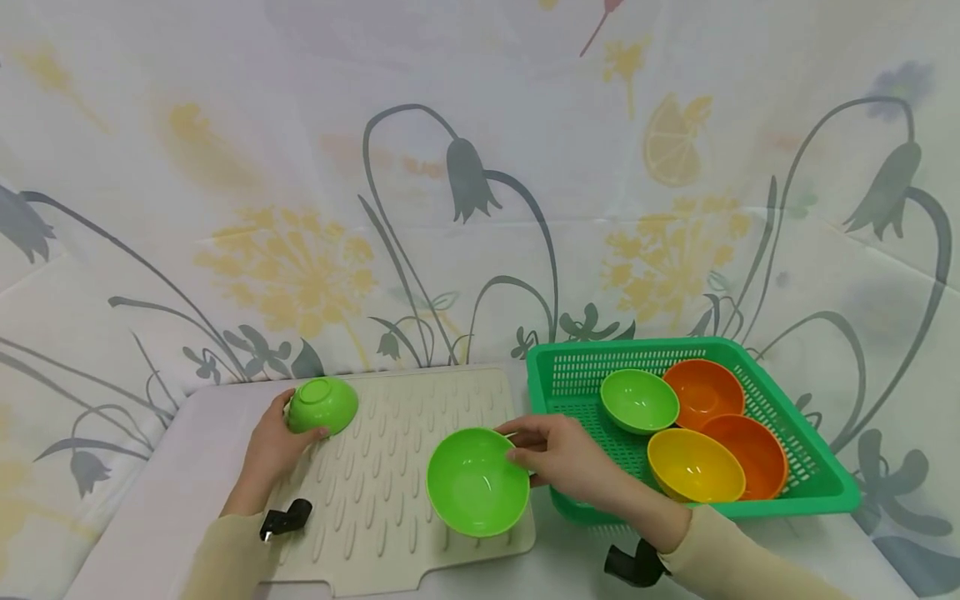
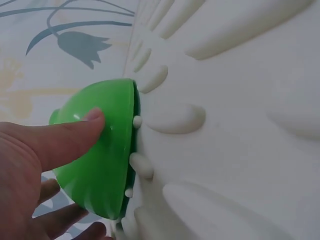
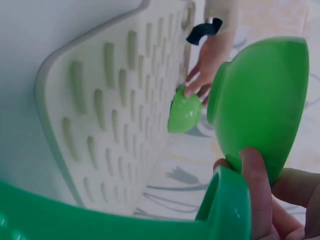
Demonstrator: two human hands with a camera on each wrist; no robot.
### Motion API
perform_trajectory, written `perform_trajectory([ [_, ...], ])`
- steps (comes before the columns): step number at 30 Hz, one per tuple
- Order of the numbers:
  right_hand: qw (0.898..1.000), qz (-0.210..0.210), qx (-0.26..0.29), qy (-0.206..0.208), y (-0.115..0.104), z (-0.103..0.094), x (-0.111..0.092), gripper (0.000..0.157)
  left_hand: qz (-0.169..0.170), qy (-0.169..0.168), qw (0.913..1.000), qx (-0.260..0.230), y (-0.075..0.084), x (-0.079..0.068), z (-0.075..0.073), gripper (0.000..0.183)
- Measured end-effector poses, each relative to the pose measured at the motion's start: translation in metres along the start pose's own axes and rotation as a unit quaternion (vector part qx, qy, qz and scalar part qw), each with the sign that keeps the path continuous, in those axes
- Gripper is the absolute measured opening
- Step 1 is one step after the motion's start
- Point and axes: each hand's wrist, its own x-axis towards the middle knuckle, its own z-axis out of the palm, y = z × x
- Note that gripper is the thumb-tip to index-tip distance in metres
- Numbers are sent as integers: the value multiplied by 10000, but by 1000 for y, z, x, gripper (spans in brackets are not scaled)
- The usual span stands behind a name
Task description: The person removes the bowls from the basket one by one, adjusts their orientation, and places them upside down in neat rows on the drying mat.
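- Pale sleeves (image 1: 225, 554) come closest to us, one along each forearm at the lower edge of the head view, with a black fitting (image 1: 287, 519) at the left wrist and another black piece (image 1: 636, 565) at the right
- Our right hand (image 1: 558, 458) pinches the raised green bowl (image 1: 478, 483) at its right edge; we hold it above the near right part of the board, clear of the surface, its hollow side turned up toward the head camera
- Our left hand (image 1: 273, 442) grips the overturned green bowl (image 1: 322, 406) at the far left corner of the board, thumb against the outer wall and the other fingers round the opposite side; its base faces up and its rim sits by the raised bumps
- We have the cream ridged board (image 1: 420, 417) lying flat on the white table (image 1: 165, 492), between the left hand and the basket
- To our right, just beside the board, stands the green basket (image 1: 795, 506) with slotted walls; inside we count a smaller-looking green bowl (image 1: 637, 402), a rear orange bowl (image 1: 701, 392), a front orange bowl (image 1: 757, 454) and a yellow bowl (image 1: 696, 467), all hollow side up
- Behind everything we face a flower-printed cloth (image 1: 480, 275)
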Motion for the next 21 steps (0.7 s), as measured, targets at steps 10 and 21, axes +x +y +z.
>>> perform_trajectory([
  [10, 9995, 149, 39, -273, 6, 8, 1, 32, 44, 168, 9994, -297, 21, -27, -14, 93],
  [21, 9994, 298, 74, -135, 7, 9, 3, 31, 1302, -655, 9694, -1977, 65, -56, -16, 72],
])
